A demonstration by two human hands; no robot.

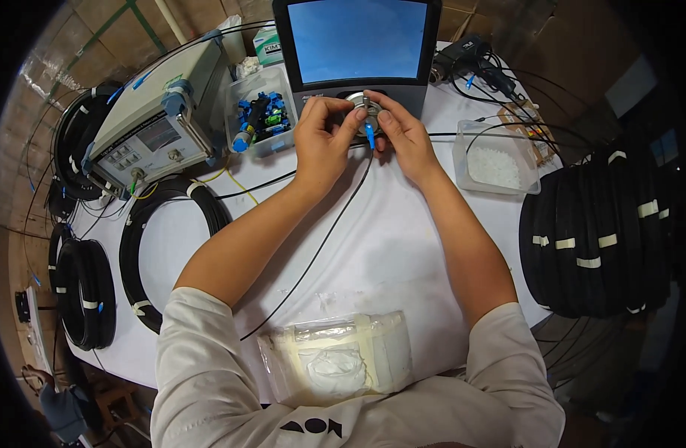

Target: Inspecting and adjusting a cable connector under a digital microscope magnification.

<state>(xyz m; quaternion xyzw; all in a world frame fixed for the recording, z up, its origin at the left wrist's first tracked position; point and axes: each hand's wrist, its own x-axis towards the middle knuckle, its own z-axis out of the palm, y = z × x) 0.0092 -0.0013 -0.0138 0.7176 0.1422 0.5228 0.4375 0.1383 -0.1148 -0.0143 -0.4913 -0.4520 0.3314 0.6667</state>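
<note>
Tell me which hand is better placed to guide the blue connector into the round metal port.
Right, probably. The right hand pinches the blue connector just beneath the round metal port; the left hand only touches the port's rim.

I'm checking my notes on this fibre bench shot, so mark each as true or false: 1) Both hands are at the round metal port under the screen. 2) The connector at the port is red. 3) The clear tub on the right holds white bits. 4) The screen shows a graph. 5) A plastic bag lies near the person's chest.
1) True: the left hand and right hand meet at the round metal port.
2) False: the connector is blue.
3) True: the clear tub holds white bits.
4) False: the screen is plain blue.
5) True: the plastic bag lies there.
</note>
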